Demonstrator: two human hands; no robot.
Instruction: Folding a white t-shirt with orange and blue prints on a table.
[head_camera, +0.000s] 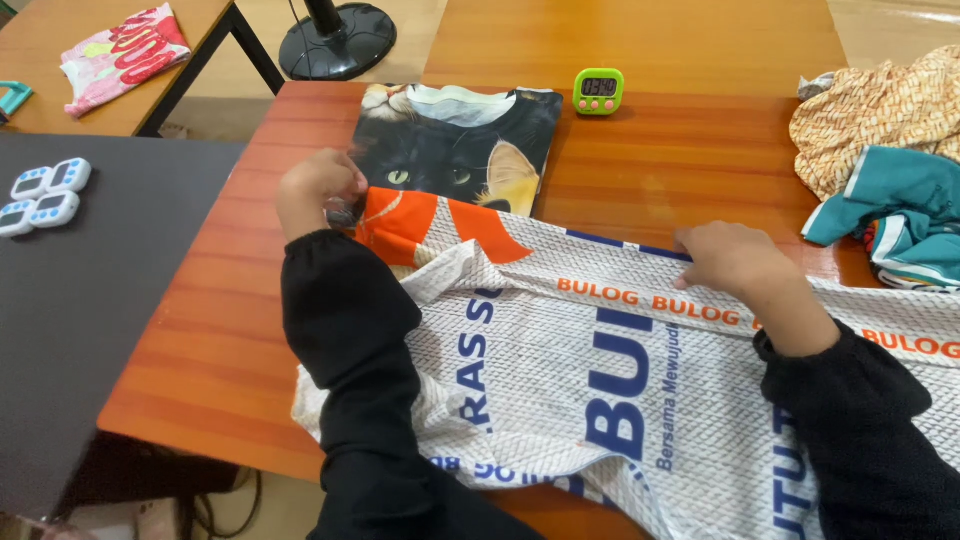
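Wooden table (660, 170): bore all laundry listed below.
White jersey (560, 370) with blue lettering and orange sleeve: spread across near edge, still unfolded, creased at collar; folding judged barely begun.
Cat-print T-shirt (455, 145): lay folded flat behind jersey, judged finished.
Unsorted pile, patterned orange garment (880, 110) over teal garment (890, 200): heaped at far right, untouched.
Left hand (318, 190): fingers closed, pinched on orange sleeve edge.
Right hand (730, 258): pressed flat, fingers together, on jersey's upper hem.
Green timer (598, 90): stood beyond cat shirt.
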